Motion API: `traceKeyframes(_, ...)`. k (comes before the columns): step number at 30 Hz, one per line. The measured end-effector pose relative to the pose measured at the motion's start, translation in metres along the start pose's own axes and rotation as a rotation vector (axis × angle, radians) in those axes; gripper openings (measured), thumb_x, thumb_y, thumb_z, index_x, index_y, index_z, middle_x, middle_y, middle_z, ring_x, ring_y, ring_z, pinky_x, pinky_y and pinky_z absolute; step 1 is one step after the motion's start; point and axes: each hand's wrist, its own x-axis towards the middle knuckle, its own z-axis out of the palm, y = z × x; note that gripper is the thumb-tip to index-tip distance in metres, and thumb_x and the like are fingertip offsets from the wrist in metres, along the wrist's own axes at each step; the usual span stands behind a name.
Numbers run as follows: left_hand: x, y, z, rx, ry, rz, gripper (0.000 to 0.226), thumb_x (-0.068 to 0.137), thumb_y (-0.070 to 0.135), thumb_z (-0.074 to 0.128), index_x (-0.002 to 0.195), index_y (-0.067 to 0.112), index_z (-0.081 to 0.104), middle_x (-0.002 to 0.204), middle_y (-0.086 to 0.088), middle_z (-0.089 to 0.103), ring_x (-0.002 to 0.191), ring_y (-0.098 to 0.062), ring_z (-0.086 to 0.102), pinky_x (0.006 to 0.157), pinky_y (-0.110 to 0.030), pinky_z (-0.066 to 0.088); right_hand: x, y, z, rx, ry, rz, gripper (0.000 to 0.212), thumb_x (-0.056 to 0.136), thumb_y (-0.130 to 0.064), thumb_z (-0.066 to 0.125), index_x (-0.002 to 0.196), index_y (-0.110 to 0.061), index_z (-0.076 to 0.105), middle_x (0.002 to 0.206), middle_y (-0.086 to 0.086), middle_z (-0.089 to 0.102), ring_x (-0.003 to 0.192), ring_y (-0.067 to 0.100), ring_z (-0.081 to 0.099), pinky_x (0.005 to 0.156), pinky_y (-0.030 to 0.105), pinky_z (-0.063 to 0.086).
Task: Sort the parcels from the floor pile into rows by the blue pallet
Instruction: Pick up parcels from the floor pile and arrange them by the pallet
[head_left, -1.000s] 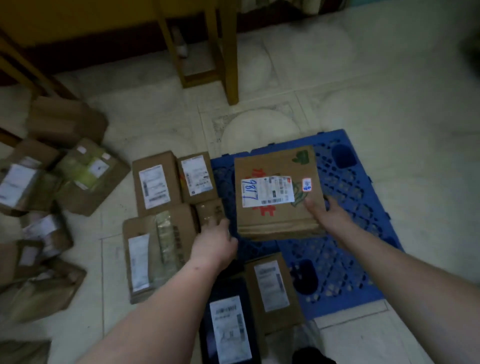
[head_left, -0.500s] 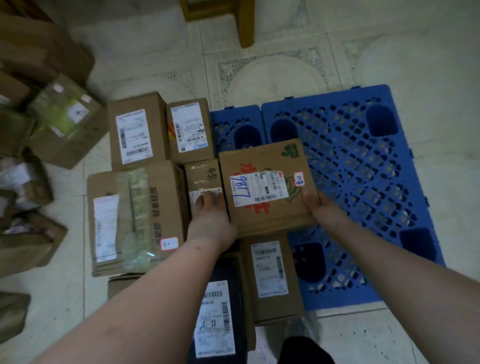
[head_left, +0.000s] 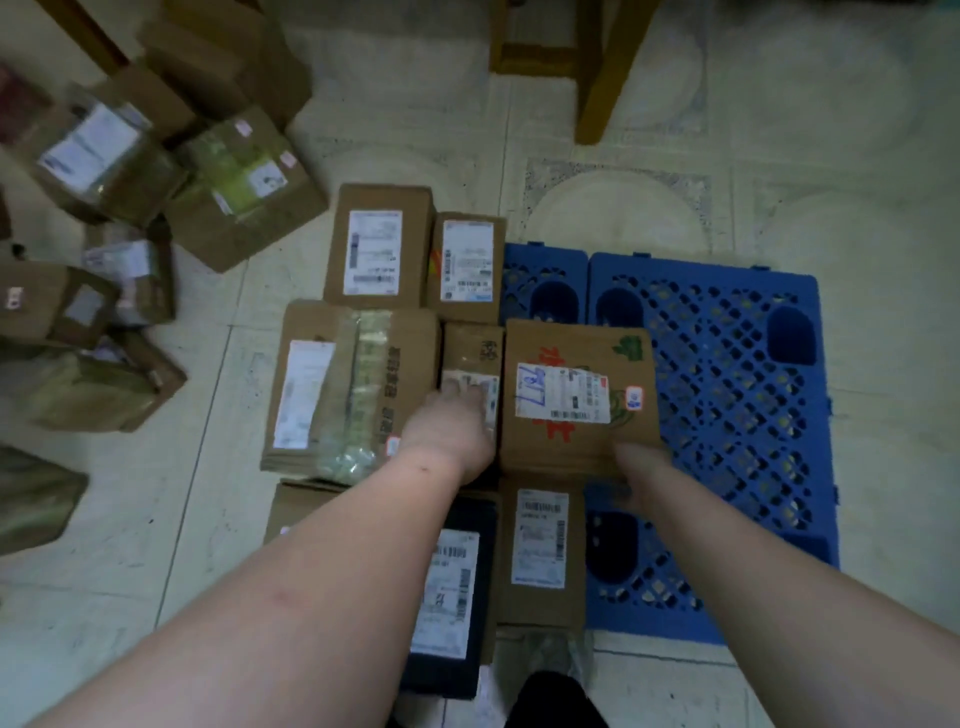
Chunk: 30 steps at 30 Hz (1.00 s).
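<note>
We are seating the brown cardboard parcel with red print (head_left: 576, 395), lower now, into its row on the blue plastic pallet (head_left: 727, 395); right hand (head_left: 636, 467) fingers gripping its near edge, left hand (head_left: 449, 434) fingers resting flat on the small neighbouring brown box (head_left: 472, 358).

You are holding a brown parcel (head_left: 576, 400), marked with red print and a white label, at its near edge with your right hand (head_left: 641, 467); it is lying partly on the blue pallet (head_left: 727, 415). Your left hand (head_left: 452, 436) is resting on a small narrow box (head_left: 474, 358) just beside it on the left. Further labelled cartons are sitting in rows against the pallet's left side, among them a black parcel (head_left: 452, 597) nearest you. A loose pile of parcels (head_left: 119, 208) is lying on the tiled floor (head_left: 857, 208) well to the left.
</note>
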Motion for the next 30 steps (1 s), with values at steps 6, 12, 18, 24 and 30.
traceKeyframes(6,0.004,0.004,0.049,0.355,0.046,0.181,0.046,0.09,0.028,0.05,0.135,0.016,0.051,0.138,-0.009,0.048,0.126,-0.029,0.044,0.103,-0.044,0.031,0.076,0.026,0.007,-0.046,0.257,-0.142,0.075,0.081,-0.02,0.051,0.151,-0.026,0.023,0.146,0.012,0.043,0.116,0.041,0.054,0.094,0.053,0.051)
traceKeyframes(12,0.02,0.008,0.06,-0.301,-0.088,-0.085,0.046,0.089,0.017,0.048,0.134,0.007,0.052,0.136,-0.009,0.045,0.113,-0.028,0.054,0.092,-0.032,0.047,0.061,0.02,0.0,-0.188,0.181,-0.208,0.05,0.097,-0.012,0.044,0.147,-0.008,0.035,0.148,0.016,0.042,0.127,0.036,0.049,0.107,0.046,0.044)
traceKeyframes(18,0.014,0.015,0.046,-0.188,-0.097,-0.01,0.04,0.095,0.021,0.046,0.132,0.007,0.054,0.135,-0.011,0.044,0.113,-0.029,0.054,0.094,-0.035,0.048,0.044,0.019,-0.014,-0.636,0.158,-0.172,0.044,0.101,-0.016,0.045,0.143,-0.002,0.042,0.139,0.014,0.051,0.126,0.031,0.051,0.1,0.035,0.043)
traceKeyframes(24,-0.012,-0.008,-0.025,-0.3,0.156,0.014,0.047,0.095,0.021,0.046,0.141,0.013,0.048,0.143,-0.012,0.045,0.126,-0.031,0.05,0.102,-0.043,0.045,-0.038,-0.034,0.001,-0.641,0.21,-0.392,0.057,0.087,-0.04,0.046,0.135,-0.012,0.045,0.129,0.018,0.053,0.102,0.03,0.057,0.069,0.032,0.05)
traceKeyframes(30,-0.068,-0.102,-0.137,-0.302,0.408,-0.314,0.043,0.093,0.029,0.045,0.131,0.013,0.053,0.128,-0.017,0.053,0.121,-0.035,0.048,0.097,-0.043,0.042,-0.225,-0.158,0.104,-0.727,0.123,-1.032,0.06,0.1,-0.048,0.032,0.152,-0.019,0.03,0.153,0.012,0.038,0.137,0.034,0.038,0.109,0.046,0.037)
